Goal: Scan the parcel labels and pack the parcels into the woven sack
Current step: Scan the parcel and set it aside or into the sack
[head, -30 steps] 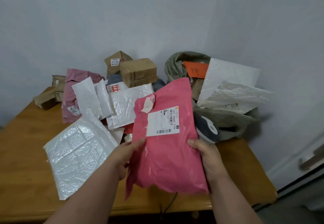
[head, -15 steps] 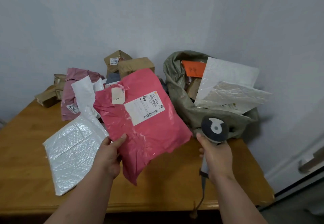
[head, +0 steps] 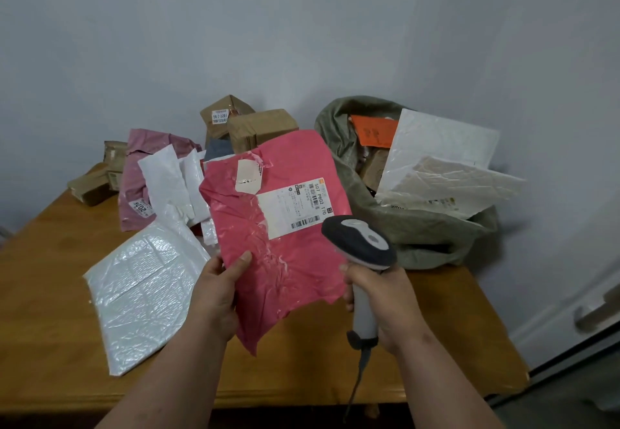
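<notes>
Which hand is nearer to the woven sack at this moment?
The right hand, gripping the scanner, is just in front of the woven sack. The left hand holds the pink parcel farther left.

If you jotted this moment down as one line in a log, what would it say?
step: scanning label | left hand: holds pink parcel | right hand: grips scanner, aimed at label | sack: open, partly filled

The left hand [head: 214, 291] is holding up a pink parcel [head: 278, 227], label [head: 295, 209] facing up, while the right hand [head: 382, 297] is gripping a scanner [head: 360, 244] just beside it, above the bench [head: 50, 311].
</notes>
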### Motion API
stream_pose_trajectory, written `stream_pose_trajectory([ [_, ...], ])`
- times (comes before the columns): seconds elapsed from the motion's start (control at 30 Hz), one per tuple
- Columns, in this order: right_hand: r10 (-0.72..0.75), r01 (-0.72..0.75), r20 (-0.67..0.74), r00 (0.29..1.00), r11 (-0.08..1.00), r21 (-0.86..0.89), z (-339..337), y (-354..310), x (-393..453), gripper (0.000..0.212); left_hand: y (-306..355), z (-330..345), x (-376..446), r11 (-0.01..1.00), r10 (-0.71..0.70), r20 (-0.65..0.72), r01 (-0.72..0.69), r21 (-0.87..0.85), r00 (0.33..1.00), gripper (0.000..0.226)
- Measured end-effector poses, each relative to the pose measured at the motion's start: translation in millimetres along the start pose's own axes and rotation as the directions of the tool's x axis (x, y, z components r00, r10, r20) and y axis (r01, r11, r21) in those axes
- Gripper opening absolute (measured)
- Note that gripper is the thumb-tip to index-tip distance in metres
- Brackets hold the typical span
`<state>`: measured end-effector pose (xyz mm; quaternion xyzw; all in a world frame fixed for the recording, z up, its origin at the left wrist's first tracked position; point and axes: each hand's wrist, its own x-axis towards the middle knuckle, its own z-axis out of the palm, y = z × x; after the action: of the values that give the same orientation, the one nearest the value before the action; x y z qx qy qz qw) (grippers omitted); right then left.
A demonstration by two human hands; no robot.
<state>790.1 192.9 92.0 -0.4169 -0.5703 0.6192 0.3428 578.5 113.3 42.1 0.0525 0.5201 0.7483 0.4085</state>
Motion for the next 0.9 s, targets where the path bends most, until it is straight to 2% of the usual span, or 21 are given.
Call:
stream_pose_trajectory([
  [0.1, 0.027, -0.026, -0.016, 1.000, 0.997, 0.066, 0.8, 0.5, 2.2, 0.035, 0.3, 0.1, 0.8, 1.000, 0.005, 0.001, -0.005, 0.002, 1.000, 0.025],
  [0.23, 0.004, -0.003, 0.034, 0.999, 0.999, -0.041, 4.0, 2.5, 1.4, 0.006, 0.1, 1.1, 2.1, 1.000, 0.008, 0.016, -0.008, -0.014, 1.000, 0.022],
  [0.37, -0.004, 0.013, 0.063, 0.998, 0.991, -0.137, 2.6, 5.9, 2.4, 0.014, 1.1, 0.9, 4.7, 1.000, -0.001, 0.014, 0.002, -0.029, 1.000, 0.024],
  [0.5, -0.007, 0.019, 0.071, 0.997, 0.986, -0.169, 1.5, 7.4, 4.1, 0.008, 1.5, 0.8, 7.3, 1.000, -0.001, 0.020, 0.001, -0.026, 1.000, 0.025],
  [0.9, 0.000, 0.009, 0.057, 0.998, 0.986, -0.166, -6.2, 13.7, 16.5, 0.008, -2.9, 7.1, 13.8, 1.000, -0.029, 0.022, 0.030, -0.010, 0.999, 0.027],
])
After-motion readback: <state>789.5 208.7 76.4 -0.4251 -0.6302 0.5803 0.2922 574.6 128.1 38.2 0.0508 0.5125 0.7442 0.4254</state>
